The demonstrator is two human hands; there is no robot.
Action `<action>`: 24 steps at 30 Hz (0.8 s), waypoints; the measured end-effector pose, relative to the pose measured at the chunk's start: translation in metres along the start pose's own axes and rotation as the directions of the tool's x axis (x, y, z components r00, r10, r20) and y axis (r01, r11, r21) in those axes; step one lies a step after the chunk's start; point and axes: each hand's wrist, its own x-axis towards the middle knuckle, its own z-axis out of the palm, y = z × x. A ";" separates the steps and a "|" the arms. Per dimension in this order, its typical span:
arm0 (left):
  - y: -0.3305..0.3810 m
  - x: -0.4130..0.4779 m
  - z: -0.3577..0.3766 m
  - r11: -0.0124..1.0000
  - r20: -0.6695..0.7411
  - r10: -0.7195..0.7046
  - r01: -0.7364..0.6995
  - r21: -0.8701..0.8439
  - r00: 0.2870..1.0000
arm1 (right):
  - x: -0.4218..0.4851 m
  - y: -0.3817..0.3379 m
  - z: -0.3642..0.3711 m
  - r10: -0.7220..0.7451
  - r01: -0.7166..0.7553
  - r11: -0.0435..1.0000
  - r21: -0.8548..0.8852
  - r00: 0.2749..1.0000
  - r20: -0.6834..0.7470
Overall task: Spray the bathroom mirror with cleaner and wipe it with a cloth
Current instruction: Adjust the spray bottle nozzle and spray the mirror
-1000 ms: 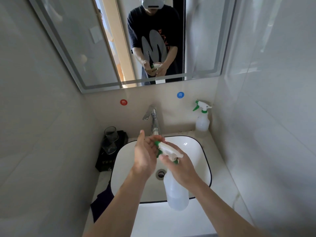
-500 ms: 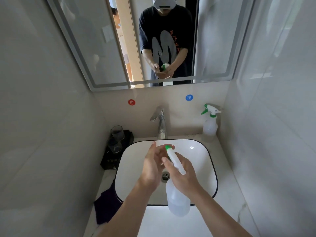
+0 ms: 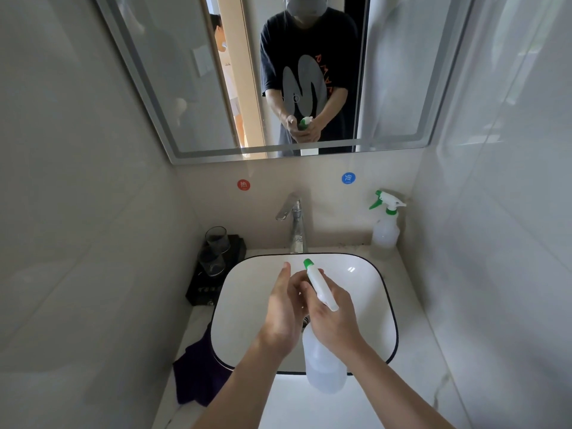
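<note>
My right hand (image 3: 332, 320) grips the neck of a translucent spray bottle (image 3: 323, 363) over the white basin; its white head with a green nozzle tip (image 3: 308, 264) points away toward the wall. My left hand (image 3: 283, 308) touches the bottle's head from the left, fingers half curled against it. The mirror (image 3: 192, 72) hangs on the wall above the tap and reflects the person holding the bottle. A dark purple cloth (image 3: 198, 376) lies on the counter at the basin's front left corner.
A second spray bottle (image 3: 386, 226) stands at the counter's back right corner. The chrome tap (image 3: 295, 224) rises behind the basin (image 3: 376, 308). Two dark glasses (image 3: 216, 249) sit on a black tray at the back left. Tiled walls close in on both sides.
The bottle's head has turned so the nozzle now points away, toward the mirror. The view has tilted up and shows more of the mirror. Both hands stay on the bottle.
</note>
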 end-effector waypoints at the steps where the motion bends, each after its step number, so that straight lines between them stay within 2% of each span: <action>1: 0.001 0.000 0.001 1.000 -0.005 0.009 -0.009 0.009 1.000 | -0.001 0.000 0.000 -0.003 0.003 1.000 0.003 1.000 0.002; 6: -0.001 -0.002 0.003 0.994 -0.021 0.054 -0.052 0.100 0.998 | -0.004 -0.002 -0.003 0.017 -0.019 1.000 0.023 0.998 0.066; 13: -0.006 -0.006 -0.004 0.997 -0.044 0.018 -0.015 0.077 0.999 | -0.005 -0.004 -0.005 0.036 -0.037 0.999 0.013 0.996 0.084; 19: -0.013 -0.011 -0.012 1.000 0.028 -0.012 0.012 -0.011 1.000 | -0.003 -0.004 -0.002 0.083 -0.084 0.996 0.016 0.996 0.031; 24: -0.007 -0.009 -0.015 0.995 0.100 0.035 -0.044 0.095 0.994 | -0.002 -0.004 -0.001 0.088 -0.088 0.995 0.040 0.996 0.012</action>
